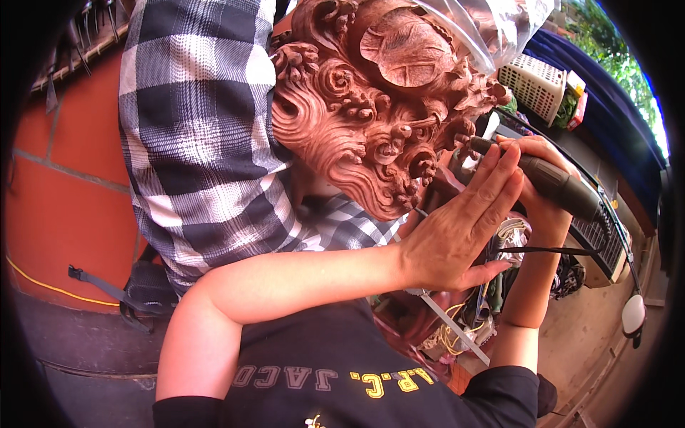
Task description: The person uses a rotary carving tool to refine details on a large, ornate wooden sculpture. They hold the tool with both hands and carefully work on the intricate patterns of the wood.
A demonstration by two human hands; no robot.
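Note:
A reddish-brown wood carving (389,143) with deep swirls, curled scrolls and a broad leaf shape takes up the upper middle. My right hand (546,160) is closed around a dark grey rotary carving handpiece (556,187), whose narrow front end points left at the carving's right edge. The bit at its tip is too small to make out. Across from the left comes my left hand (464,225), fingers stretched out straight and thumb apart, holding nothing. Its fingertips overlap the right hand in the picture; whether they touch it or the handpiece I cannot tell.
Black-and-white checked cloth (200,143) lies left of and under the carving. Clear plastic sheeting (506,32) hangs over its top right. A white perforated basket (534,87) stands behind. A dark cord (549,250) crosses beside my right forearm. A strapped black bag (150,285) rests on red tiles (68,214).

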